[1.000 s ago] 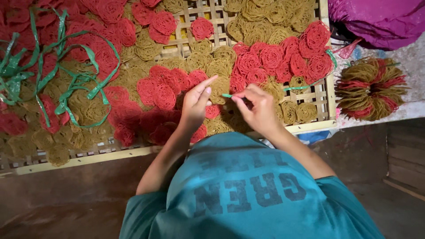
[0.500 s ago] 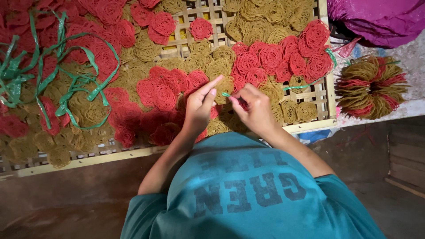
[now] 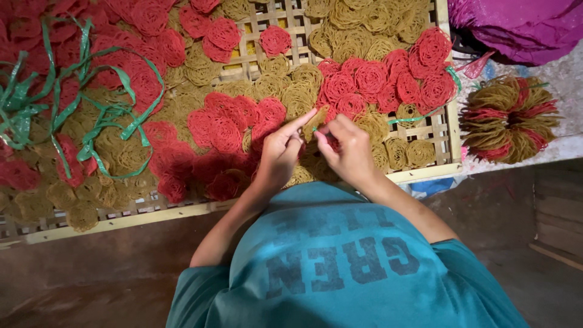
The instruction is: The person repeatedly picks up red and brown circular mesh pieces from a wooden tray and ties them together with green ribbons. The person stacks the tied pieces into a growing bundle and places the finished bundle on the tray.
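Dozens of red and tan noodle-like coils cover the slatted bamboo tray, the largest thing in view, with green plastic strips tangled over its left part. Just above the tray's near rail, both hands meet on one small tan coil. The left hand pinches it, forefinger stretched out; the right hand has its grip closed on the other side. The coil is mostly hidden by fingertips, and a green bit seems caught there.

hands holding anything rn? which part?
Both: the left hand and right hand pinch a small tan coiled noodle-like disc by its lower edge, fingertip grip from either side.
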